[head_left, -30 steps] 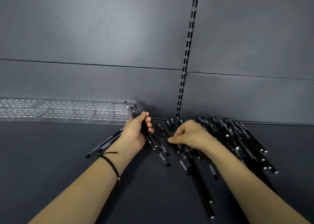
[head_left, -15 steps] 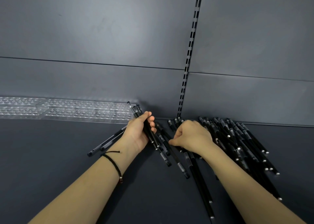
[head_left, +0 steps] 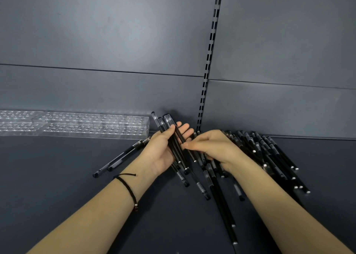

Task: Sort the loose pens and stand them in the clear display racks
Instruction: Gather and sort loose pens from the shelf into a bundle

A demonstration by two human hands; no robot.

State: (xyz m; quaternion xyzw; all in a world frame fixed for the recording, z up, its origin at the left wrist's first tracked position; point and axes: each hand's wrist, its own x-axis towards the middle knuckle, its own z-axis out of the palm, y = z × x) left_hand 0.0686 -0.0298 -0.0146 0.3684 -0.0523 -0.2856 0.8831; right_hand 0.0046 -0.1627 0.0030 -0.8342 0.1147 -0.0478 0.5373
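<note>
Since the earlier frames my left hand [head_left: 163, 153] has uncurled, palm turned up with the fingers half spread, and my right hand [head_left: 210, 147] has crossed over from the heap to meet it, bringing one pen [head_left: 180, 137] with it.

That pen lies slantwise across the bundle of pens [head_left: 174, 147] already cradled in the left palm. My right thumb and forefinger pinch it near its lower middle, the other fingers curled in. The left grip is loose: the thumb rests over the bundle and the fingers are not clenched, so I judge the bundle is held more by cradling than by squeezing.

These pens look light, stiff and smooth, with clear caps at the far end. I'd expect them to roll and slide against one another readily, so the place to grasp is mid-barrel, with the whole hand wrapped round once the new pen is in.

The loose pile [head_left: 269, 157] lies on the dark shelf [head_left: 57, 186] just right of my right hand, fanned toward the back wall. Two separate pens [head_left: 119, 159] lie left of my left wrist. The clear display racks [head_left: 77, 124] stand along the back wall to the left, and I can see no pens in them.
</note>
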